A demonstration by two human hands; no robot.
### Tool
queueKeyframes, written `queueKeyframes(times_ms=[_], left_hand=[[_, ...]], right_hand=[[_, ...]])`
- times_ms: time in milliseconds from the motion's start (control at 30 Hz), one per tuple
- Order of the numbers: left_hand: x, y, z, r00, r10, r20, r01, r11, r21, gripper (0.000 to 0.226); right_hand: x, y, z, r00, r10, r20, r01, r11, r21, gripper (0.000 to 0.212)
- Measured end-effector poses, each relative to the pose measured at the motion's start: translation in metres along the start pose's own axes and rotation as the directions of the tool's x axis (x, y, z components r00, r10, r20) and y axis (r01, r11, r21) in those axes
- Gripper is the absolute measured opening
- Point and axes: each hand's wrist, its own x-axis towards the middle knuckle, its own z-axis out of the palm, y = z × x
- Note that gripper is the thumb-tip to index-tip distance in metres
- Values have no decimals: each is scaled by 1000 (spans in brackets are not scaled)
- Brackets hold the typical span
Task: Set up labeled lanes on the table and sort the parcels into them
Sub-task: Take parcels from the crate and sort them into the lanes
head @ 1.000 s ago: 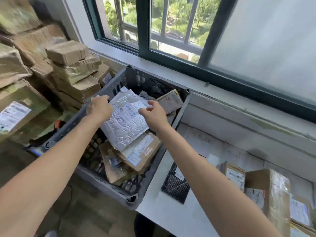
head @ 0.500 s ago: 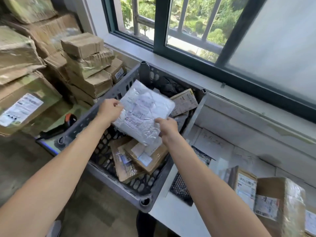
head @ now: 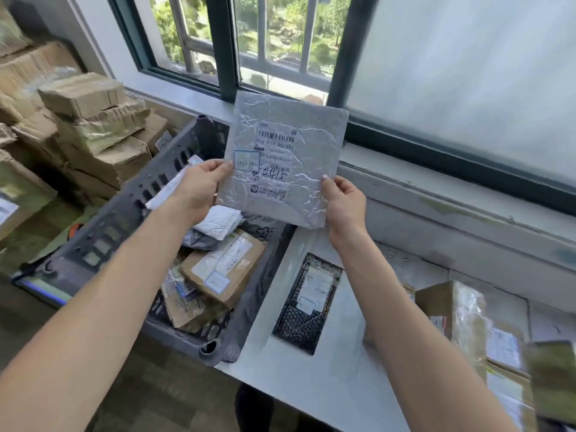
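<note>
The mailer (head: 280, 160) is a flat packet in crinkled silvery film. It looks light, thin and rather slick, and since it stays flat when held up I'd guess there's something sheet-like and fairly stiff inside. The side edges are the sensible place to take it, and that's where it is held: the left hand (head: 199, 188) pinches the left edge with the thumb on the front beside the label, and the right hand (head: 344, 204) pinches the lower right edge. With film that smooth, a pinch on one edge alone might slip.

It is up in the air in front of the window, above the far end of the crate (head: 124, 219) and touching nothing else. Its printed face is toward the person, barcode uppermost, writing the right way up. The long axis runs bottom to top, with the top leaning a little to the right.

Below, the crate holds more parcels. Right of it, on the desk (head: 311, 385), lie a black mailer (head: 307, 304) and, further right, some boxes (head: 452, 310).
</note>
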Motion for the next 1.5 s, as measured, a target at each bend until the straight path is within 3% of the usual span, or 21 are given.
queueKeyframes(times_ms=[133, 333, 400, 467, 667, 800, 900, 1067, 1167, 1367, 1500], left_hand=[[-22, -14, 50, 989, -15, 145, -26, 962, 271, 11], [-48, -58, 121, 961, 269, 63, -255, 777, 576, 19], [-52, -81, 136, 959, 281, 28, -237, 747, 621, 16], [-55, -108, 147, 980, 199, 32, -170, 730, 662, 17], [-57, -171, 151, 999, 4, -35, 20, 754, 657, 17], [-55, -195, 151, 993, -60, -101, 111, 754, 648, 32], [-52, -208, 152, 993, -59, -103, 114, 715, 690, 35], [-43, -223, 153, 986, -118, -114, 164, 655, 738, 38], [-38, -226, 153, 983, -141, -114, 179, 640, 747, 38], [-34, -224, 155, 982, -166, -93, 178, 632, 755, 42], [-44, -222, 161, 981, -195, -11, 129, 606, 784, 42]], right_hand=[[-3, 6, -68, 994, -4, -114, 5, 1000, 7, 7], [-18, 46, -145, 983, 72, -167, -85, 994, -71, 14], [-26, 65, -162, 974, 85, -208, -110, 988, -111, 24], [-31, 85, -178, 965, 76, -249, -131, 969, -209, 30], [-40, 134, -210, 976, 44, -214, -147, 855, -497, 29], [-41, 151, -207, 970, 212, -116, -239, 766, -596, 44], [-47, 162, -198, 950, 305, -59, -277, 745, -607, 42], [-49, 174, -184, 943, 333, -24, -285, 765, -577, 24], [-43, 177, -180, 928, 369, -41, -320, 740, -592, 38], [-35, 179, -177, 939, 336, -69, -308, 740, -597, 34], [-32, 178, -171, 933, 353, -74, -313, 691, -652, 57]])
